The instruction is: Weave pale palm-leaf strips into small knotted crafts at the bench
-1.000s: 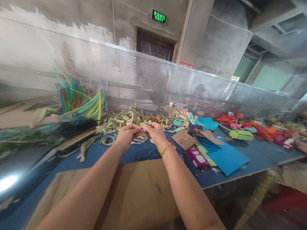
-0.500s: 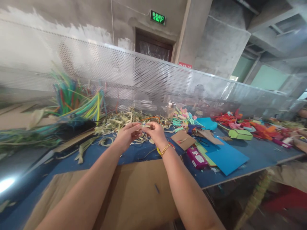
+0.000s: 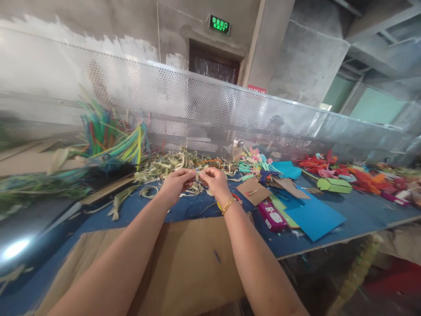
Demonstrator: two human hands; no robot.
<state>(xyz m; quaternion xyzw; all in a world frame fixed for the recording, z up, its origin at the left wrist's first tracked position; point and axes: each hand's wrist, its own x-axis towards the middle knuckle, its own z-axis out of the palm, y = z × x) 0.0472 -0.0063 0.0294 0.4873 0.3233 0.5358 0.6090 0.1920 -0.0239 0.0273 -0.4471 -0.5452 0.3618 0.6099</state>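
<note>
My left hand point(image 3: 177, 182) and my right hand point(image 3: 215, 181) meet in front of me, above the blue tabletop. Both are closed, thumbs pinched against fingers. A small pale strip point(image 3: 197, 173) with a bluish bit is held between the fingertips; it is mostly hidden and too small to make out well. Just behind them lies a loose heap of pale, dry husk strips point(image 3: 164, 164). Below my forearms a sheet of brown cardboard point(image 3: 187, 259) covers the near part of the table, with a short dark stick point(image 3: 217, 256) on it.
Colourful pipe cleaners point(image 3: 108, 136) stand at the left, near a bright lamp point(image 3: 16, 248). To the right are a purple packet point(image 3: 272, 217), blue sheets point(image 3: 317, 217), brown card point(image 3: 253, 192), paper flowers point(image 3: 255, 156) and a green paper box point(image 3: 334, 185). A perforated metal screen point(image 3: 210, 105) runs behind.
My fingertips have drawn closer together, so less of the pale strip shows between them. The view has shifted slightly; nothing else on the table has visibly moved.
</note>
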